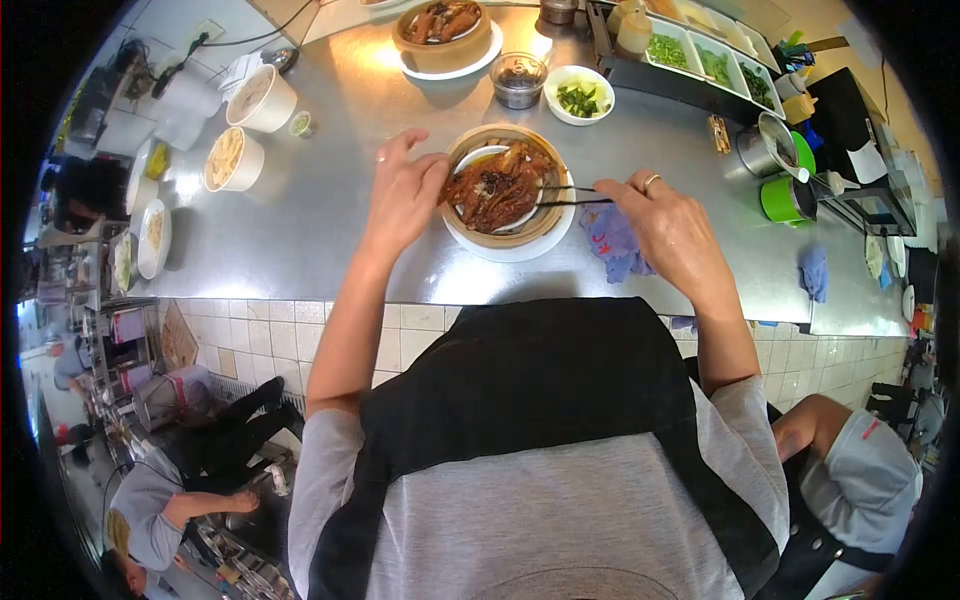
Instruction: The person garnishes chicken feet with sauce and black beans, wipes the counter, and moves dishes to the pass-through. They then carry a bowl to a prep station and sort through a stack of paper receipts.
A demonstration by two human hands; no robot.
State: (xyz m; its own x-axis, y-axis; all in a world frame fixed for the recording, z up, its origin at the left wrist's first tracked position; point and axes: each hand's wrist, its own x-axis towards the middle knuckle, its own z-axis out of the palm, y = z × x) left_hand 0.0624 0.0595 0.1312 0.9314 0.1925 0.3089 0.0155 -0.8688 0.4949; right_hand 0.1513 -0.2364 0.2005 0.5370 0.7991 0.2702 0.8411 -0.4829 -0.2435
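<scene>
A round bamboo steamer (551,149) stands on a white plate (517,252) in front of me. Inside it, a white dish holds dark brown, glazed cooked meat (495,190). My left hand (402,190) is at the steamer's left side, thumb and forefinger closed at the meat's left edge, other fingers raised. From the right, my right hand (665,220) grips thin black tongs (572,203), whose tips reach the right side of the meat. A purple cloth (617,245) lies beside the plate, below the tongs.
Another filled steamer (440,52), a dark sauce bowl (518,82) and a bowl of green vegetables (580,96) stand behind. White tubs (235,160) are on the left, chopped greens (715,65) at the back right, a green container (786,200) far right. Other people are on both sides.
</scene>
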